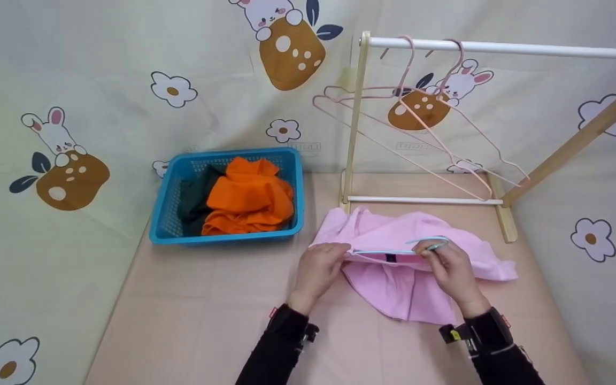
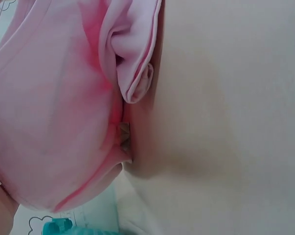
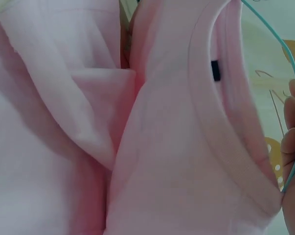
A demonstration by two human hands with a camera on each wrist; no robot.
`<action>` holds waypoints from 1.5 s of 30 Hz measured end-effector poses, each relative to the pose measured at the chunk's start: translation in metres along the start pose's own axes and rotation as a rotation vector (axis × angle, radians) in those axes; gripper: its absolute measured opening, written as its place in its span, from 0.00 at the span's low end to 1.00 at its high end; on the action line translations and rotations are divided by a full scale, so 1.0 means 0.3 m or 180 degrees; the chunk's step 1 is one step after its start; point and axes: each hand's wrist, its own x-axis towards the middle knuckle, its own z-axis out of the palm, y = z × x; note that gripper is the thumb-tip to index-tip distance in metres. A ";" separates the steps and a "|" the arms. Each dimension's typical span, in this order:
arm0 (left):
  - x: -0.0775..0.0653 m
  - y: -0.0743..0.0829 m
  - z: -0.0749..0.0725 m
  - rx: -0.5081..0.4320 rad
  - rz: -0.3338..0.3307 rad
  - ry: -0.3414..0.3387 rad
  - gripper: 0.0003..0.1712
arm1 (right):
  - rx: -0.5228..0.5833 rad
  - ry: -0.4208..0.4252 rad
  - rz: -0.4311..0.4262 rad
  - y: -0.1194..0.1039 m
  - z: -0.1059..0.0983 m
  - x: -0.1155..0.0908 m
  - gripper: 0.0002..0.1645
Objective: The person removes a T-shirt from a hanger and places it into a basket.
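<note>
A pink T-shirt (image 1: 393, 289) is bunched below the rack, its neckline with a dark label facing up. My left hand (image 1: 318, 267) pinches the left side of its collar. A light-blue hanger (image 1: 380, 252) runs along the neck opening, with its hook beside my right hand (image 1: 449, 270), which holds it near the neck. How much of the hanger lies inside the shirt is hidden by the cloth. In the right wrist view the ribbed collar (image 3: 225, 132) gapes, and the fingers (image 3: 291, 115) are curled round the blue wire. The left wrist view shows mostly pink cloth (image 2: 54, 112).
Behind the shirt stands a wooden rack with a white rail (image 1: 500, 48), where pink hangers (image 1: 409, 101) hang. To the left, a blue basket (image 1: 222, 239) holds orange cloth (image 1: 252, 195) and dark green cloth (image 1: 197, 195). Patterned sheeting (image 1: 126, 43) covers the walls.
</note>
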 end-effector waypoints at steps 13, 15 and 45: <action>-0.004 -0.026 -0.026 -0.0092 -0.0336 0.0415 0.07 | -0.0115 0.0177 0.0219 -0.039 -0.090 0.022 0.16; -0.003 -0.025 -0.030 -0.0160 -0.0393 0.0473 0.07 | -0.0145 0.0188 0.0276 -0.040 -0.100 0.019 0.15; -0.034 0.019 -0.011 -0.0040 -0.0713 -0.0261 0.06 | 0.1619 0.0631 0.0942 0.027 -0.026 0.063 0.08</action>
